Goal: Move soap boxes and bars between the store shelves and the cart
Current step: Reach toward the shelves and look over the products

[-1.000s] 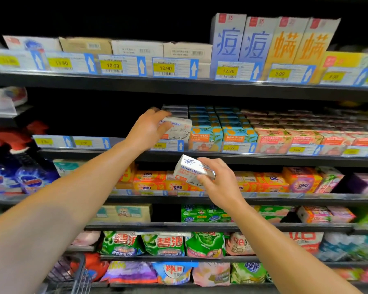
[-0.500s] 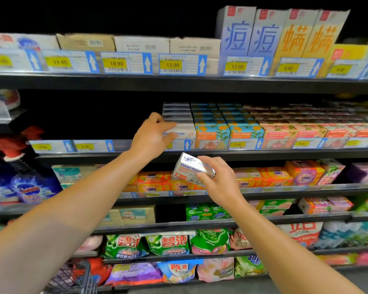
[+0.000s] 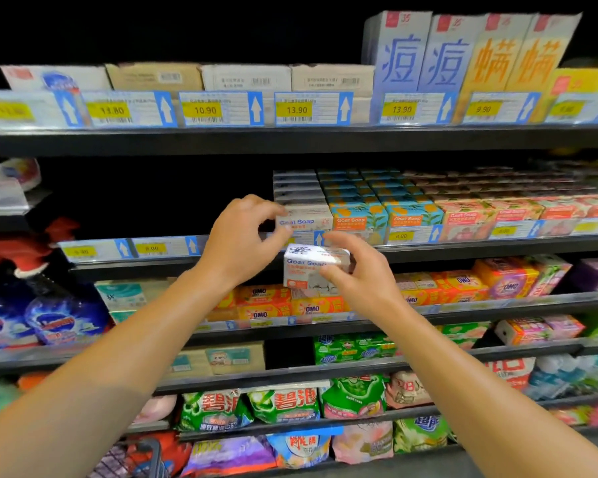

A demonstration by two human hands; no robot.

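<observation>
Right hand (image 3: 359, 281) pinches a white cardboard soap box (image 3: 308, 267) by its right end. Left hand (image 3: 242, 243), fingers curled and holding nothing, hovers just beside it.

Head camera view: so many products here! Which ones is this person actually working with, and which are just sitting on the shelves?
In the job:
white Goat Soap box, held by the right hand
left hand, fingers curled, near the white Goat Soap box on the shelf
cart, bottom left

Just shelf stock:
OMO soap packs
blue spray bottles
green detergent bags
</observation>
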